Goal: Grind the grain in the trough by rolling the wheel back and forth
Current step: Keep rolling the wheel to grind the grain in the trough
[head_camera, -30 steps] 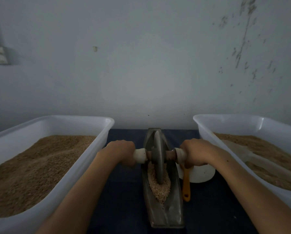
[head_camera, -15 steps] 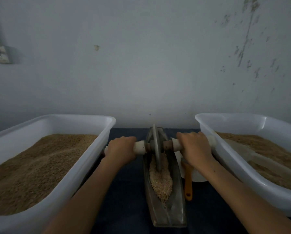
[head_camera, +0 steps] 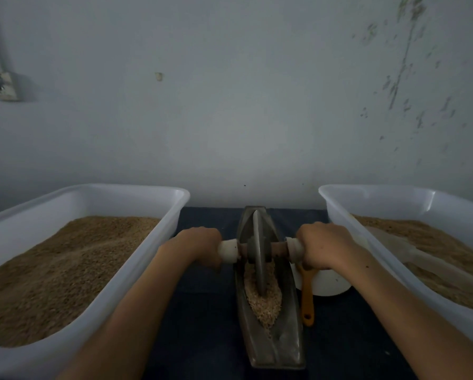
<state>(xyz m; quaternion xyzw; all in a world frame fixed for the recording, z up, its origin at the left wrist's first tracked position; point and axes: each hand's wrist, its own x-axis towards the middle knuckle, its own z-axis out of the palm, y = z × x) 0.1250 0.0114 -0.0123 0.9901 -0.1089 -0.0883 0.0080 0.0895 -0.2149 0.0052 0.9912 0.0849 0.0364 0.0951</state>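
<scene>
Both hands, left [head_camera: 195,246] & right [head_camera: 323,246], wrap the axle ends w/ wheel [head_camera: 258,253] mid-trough [head_camera: 284,338]: keep it upright, press evenly, roll thru near grain [head_camera: 265,305].

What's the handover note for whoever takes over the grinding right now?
Left hand grips the axle's left handle; right hand grips the right one.
Wheel stands upright in the trough, about mid-length, its rim in the grain.
Grain lies mostly in the near half, still coarse.
White tubs of grain flank the trough; an orange-handled tool lies to its right.
Left: keep rolling back and forth.
</scene>
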